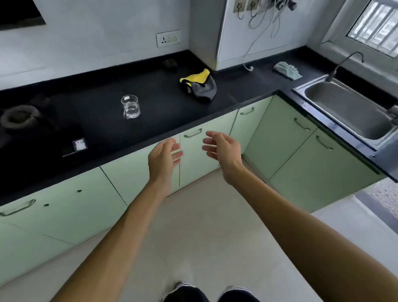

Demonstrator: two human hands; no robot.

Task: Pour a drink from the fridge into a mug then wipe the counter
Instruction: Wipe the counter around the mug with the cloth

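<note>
The long black stone desk (162, 106) is running along the white wall and turning a corner toward the steel sink (346, 110) at its right end, with pale green cabinet doors (203, 155) below its front edge. No fridge and no drink container are showing anywhere, so the step in hand is, by my judgement, fetching the drink; doing it well is likely meaning turning away from the desk to find the fridge, and bringing the drink back to the desk rather than carrying the mug off.

Both arms are reaching forward over the floor, short of the desk's front edge. The left hand (163, 158) and the right hand (223, 149) are hanging near each other, palms facing inward, fingers (177, 154) loosely spread and curled, grasping nothing.

The grey and yellow crumpled cloth (199, 86) is lying near the desk's inner corner, toward the back edge, and is looking handy for the wiping. A pale green rag (287, 70) is sitting farther right, near the back edge behind the sink. The clear glass mug (130, 106) is standing upright and looking empty, mid-desk, well apart from both cloths, with open surface around it for pouring. A dark round burner (20, 116) is sitting toward the left end, and a small flat packet (79, 145) is lying near the front edge; neither is crowding the mug.
</note>
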